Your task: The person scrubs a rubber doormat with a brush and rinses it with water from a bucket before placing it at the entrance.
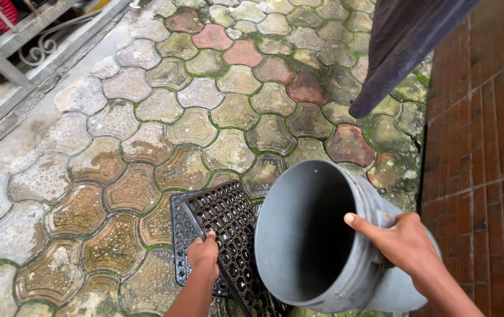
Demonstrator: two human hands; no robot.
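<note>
At the left I see my left hand point(204, 253) down on the black rubber mat point(224, 235), fingers curled shut over its near left part; the mat lies flat on the mossy paving stones point(146, 117). Right of it, my right hand point(404, 242) clamps the rim of the grey bucket point(316, 235), thumb along the lip, the bucket tipped with its dark mouth facing left over the mat. I judge the mat is being rinsed or scrubbed; a next move needs a steady tilt.
</note>
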